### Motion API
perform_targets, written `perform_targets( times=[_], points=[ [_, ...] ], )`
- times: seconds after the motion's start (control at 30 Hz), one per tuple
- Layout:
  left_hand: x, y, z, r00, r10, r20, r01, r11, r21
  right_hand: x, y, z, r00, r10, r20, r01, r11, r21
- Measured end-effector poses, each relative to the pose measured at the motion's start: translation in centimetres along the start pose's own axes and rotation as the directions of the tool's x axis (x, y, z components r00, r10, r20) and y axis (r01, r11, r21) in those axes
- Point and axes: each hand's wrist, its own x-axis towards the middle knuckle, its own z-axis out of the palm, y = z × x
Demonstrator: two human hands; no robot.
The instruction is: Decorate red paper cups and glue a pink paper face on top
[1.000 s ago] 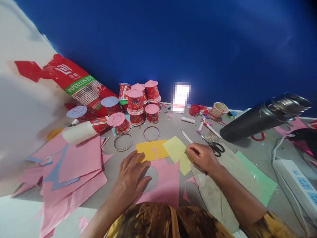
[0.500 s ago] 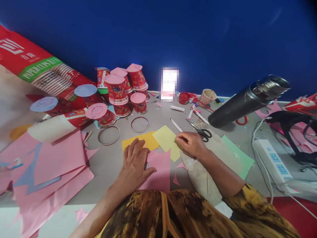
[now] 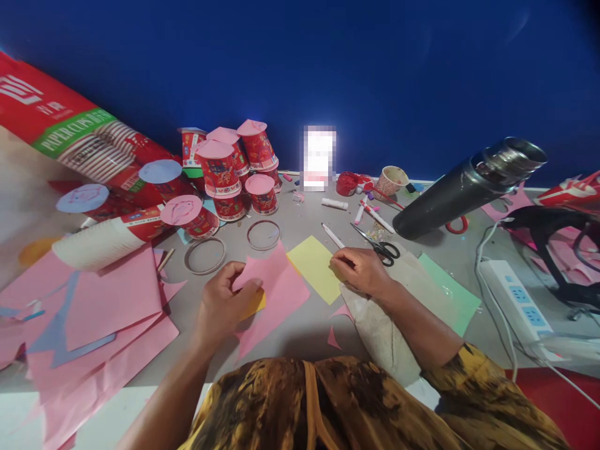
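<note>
My left hand (image 3: 224, 303) is closed on the edge of a pink paper sheet (image 3: 276, 294) and holds it raised off the grey table (image 3: 300, 325). A darker yellow sheet (image 3: 255, 304) shows just under the pink one by my fingers. My right hand (image 3: 360, 269) rests with curled fingers on the table at the edge of a light yellow sheet (image 3: 316, 267); what it holds, if anything, is hidden. Black-handled scissors (image 3: 379, 245) lie just beyond the right hand.
Red paper cups with pink lids (image 3: 229, 172) are piled at the back. Two rings (image 3: 205, 255) lie before them. Pink sheets (image 3: 94, 312) cover the left. A black flask (image 3: 464, 187), markers (image 3: 370, 215), a power strip (image 3: 510, 294) and a green sheet (image 3: 450, 294) sit on the right.
My left hand was flat on the pink sheet; now it grips the sheet's edge, has lifted it and swung it up to the left. My right hand stays put.
</note>
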Motion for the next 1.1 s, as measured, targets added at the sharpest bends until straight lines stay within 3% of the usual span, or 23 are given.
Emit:
perform_targets(
  times=[0.13,0.23,0.43,0.7,0.8,0.9,1.1],
  points=[
    [0.3,0.3,-0.6,0.994,-0.108,0.025,0.110,0.965,-0.237,0.0,0.0,0.0,1.000,0.007,-0.008,-0.007,1.000,0.003],
    [0.5,-0.5,-0.2,0.989,-0.139,0.042,0.145,0.948,-0.283,0.0,-0.1,0.0,1.000,0.008,-0.006,-0.008,1.000,0.004],
    [1.1,-2.0,0.0,0.983,-0.081,0.167,0.136,0.927,-0.350,0.0,0.0,0.0,1.000,0.006,-0.002,-0.006,1.000,0.010],
    [1.2,1.0,-1.2,0.998,-0.003,0.065,0.004,1.000,-0.014,0.1,-0.1,-0.2,1.000,0.007,0.017,-0.007,1.000,0.020],
    [1.4,0.0,-2.0,0.993,0.010,0.118,-0.016,0.999,0.046,0.2,-0.1,-0.2,1.000,0.004,0.020,-0.004,1.000,0.021],
    [1.6,-1.5,-2.6,0.971,-0.002,0.239,-0.038,0.986,0.160,0.2,-0.2,-0.2,1.000,0.001,0.017,-0.002,1.000,0.023],
    [1.9,-1.7,-2.6,0.969,0.027,0.246,-0.092,0.962,0.256,0.2,-0.2,-0.2,1.000,-0.002,0.019,0.001,1.000,0.025]
  ],
)
